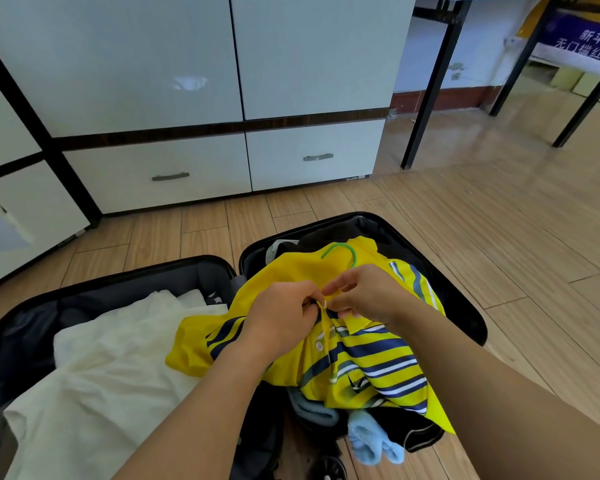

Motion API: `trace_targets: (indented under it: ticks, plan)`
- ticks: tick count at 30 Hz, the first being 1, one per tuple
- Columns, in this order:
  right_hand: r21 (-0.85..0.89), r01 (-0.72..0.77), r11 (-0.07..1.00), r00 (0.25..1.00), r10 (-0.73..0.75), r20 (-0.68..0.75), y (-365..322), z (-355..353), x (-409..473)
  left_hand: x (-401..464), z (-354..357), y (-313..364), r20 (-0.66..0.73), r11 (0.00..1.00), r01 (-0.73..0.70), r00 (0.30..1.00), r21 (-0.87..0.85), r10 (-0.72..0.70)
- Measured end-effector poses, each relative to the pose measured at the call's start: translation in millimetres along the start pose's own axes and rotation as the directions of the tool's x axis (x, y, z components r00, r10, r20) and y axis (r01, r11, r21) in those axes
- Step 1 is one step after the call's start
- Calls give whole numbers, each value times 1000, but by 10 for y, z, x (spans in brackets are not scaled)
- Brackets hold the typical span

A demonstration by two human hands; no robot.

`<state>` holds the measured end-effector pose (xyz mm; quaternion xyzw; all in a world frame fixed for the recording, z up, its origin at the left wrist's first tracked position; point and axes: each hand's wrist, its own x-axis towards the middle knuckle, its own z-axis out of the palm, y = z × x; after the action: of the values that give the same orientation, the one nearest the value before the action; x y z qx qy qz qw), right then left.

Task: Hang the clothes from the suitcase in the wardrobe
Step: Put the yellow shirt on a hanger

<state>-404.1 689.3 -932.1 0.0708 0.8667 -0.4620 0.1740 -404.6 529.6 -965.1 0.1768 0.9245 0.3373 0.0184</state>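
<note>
1. Right now my left hand (284, 317) and right hand (364, 292) meet at the collar placket of the yellow striped polo shirt (371, 355). On both, the fingertips are curled in tight and pinch the fabric at the top button; neither hand is spread at all.

2. Risk, as I judge it: if I tug the placket while the button is half through, the shirt may slide off the green hanger (342, 252), whose hook pokes out just beyond my right hand. Whether the hanger's arms sit properly inside the shoulders I cannot tell; the cloth hides them.

3. A second risk: lifting too early could drag the loose sleeve across the dark clothes beneath and pull them out.

4. The polo lies bunched over the right half of the open black suitcase (465, 306), on top of dark garments, with a light blue piece (371, 441) near the front edge.

5. A white garment (111, 358) fills the left half.

6. The white wardrobe (194, 64) stands beyond the suitcase, its doors closed, so I judge they need opening before anything hangs.
</note>
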Motion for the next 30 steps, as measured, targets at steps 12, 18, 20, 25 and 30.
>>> trace_targets:
  ticks: [12,18,20,25,30]
  plan:
    - [80,-16,997,1000,16,11,-21,-18,-8,18,22,61,-34,997,57,998,-48,-59]
    - [-37,52,998,995,-48,92,-11,-50,-9,45,-70,43,68,999,42,997,12,-43]
    - [-124,100,987,992,-89,87,-5,-19,2,51,-90,24,99,998,65,993,-13,-63]
    - [-212,197,957,980,-200,7,19,48,26,41,-103,13,96,994,85,992,-71,-78]
    - [-191,205,960,976,-214,-29,44,79,26,45,-86,44,94,978,122,990,-170,-108]
